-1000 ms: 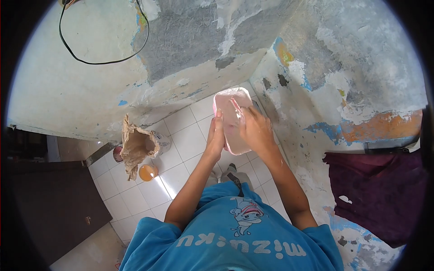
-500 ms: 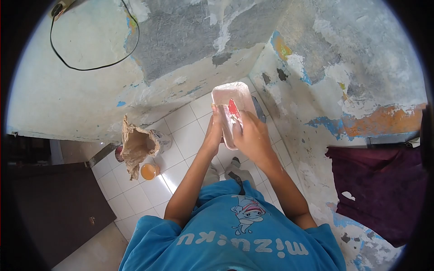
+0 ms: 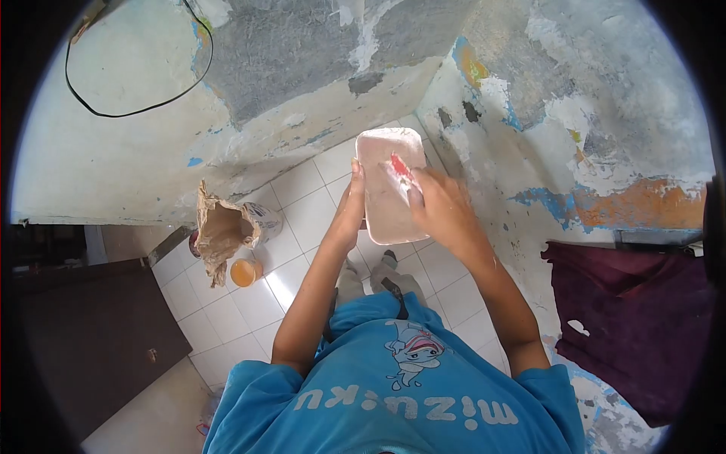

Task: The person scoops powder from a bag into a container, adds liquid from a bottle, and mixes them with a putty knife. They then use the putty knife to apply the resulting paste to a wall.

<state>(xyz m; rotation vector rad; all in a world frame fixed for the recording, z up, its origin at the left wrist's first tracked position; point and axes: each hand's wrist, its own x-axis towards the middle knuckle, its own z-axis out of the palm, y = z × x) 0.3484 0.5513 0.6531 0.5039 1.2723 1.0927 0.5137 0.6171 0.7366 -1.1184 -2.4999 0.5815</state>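
In front of me is a shallow, oblong white tray (image 3: 391, 219), its inside coated with a pale, pinkish-grey paste. My left hand (image 3: 350, 208) grips the tray's left side, with the thumb up along the rim. My right hand (image 3: 446, 208) is closed around a small scraper, over the right half of the tray. The scraper's red part (image 3: 398, 163) points up and left, smeared with white paste. Motion blurs the right hand slightly, and its fingers partly cover the tool's handle.
A torn brown paper bag (image 3: 219, 234) stands on the white tiled floor (image 3: 299, 216), beside a cup of orange-brown liquid (image 3: 246, 272). Peeling walls meet in a corner ahead. A dark purple cloth (image 3: 628, 325) hangs at right; a black cable (image 3: 140, 116) loops at upper left.
My right hand and the scraper have moved right, away from my left hand. The tray now shows more of its inside, and my left hand still grips its side.
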